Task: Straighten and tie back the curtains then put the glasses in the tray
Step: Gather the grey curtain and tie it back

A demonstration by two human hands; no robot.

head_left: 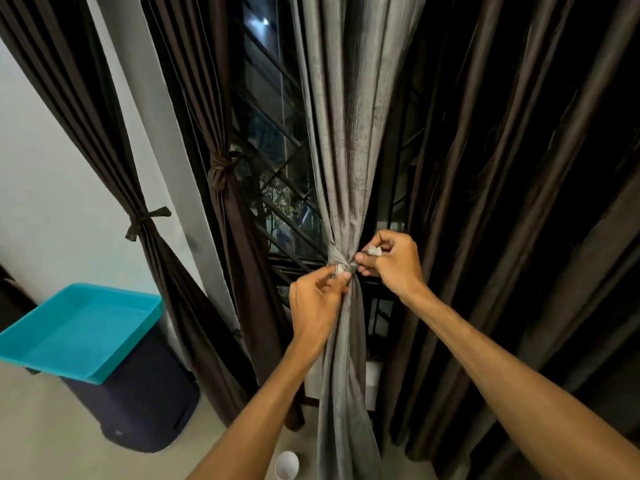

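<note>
Grey tie (338, 262), ends in left grip (317, 303) and right grip (393, 261)

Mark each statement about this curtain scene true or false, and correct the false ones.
1. The left hand and the right hand each pinch an end of the tie around the grey curtain. True.
2. The brown curtain nearest the grey one hangs loose. False: it is gathered and knotted back.
3. The teal tray holds several glasses. False: no glasses show in it.
4. The tray sits on top of a dark container. True.
</note>
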